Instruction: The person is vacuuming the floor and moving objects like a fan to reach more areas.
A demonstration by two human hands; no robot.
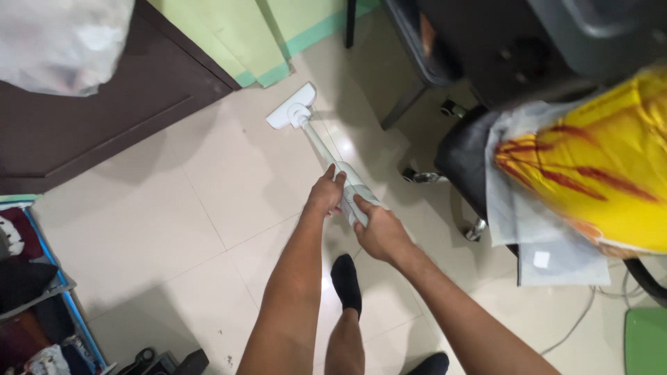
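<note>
A white stick vacuum cleaner (321, 142) slants from its floor head (292, 107) near the green wall down to my hands. My left hand (326, 193) grips the body of the vacuum from the left. My right hand (376, 232) holds the lower handle end just behind it. Both hands are closed around the white body. Below them, my foot in a black sock (347, 281) stands on the cream tiled floor (180, 229).
A dark brown door (104, 104) is at the upper left. A black office chair (465, 156) with wheels carries a yellow and red cloth (597, 167) and papers at the right. A blue-edged shelf (42, 298) with clothes sits at the lower left. Cables lie at the lower right.
</note>
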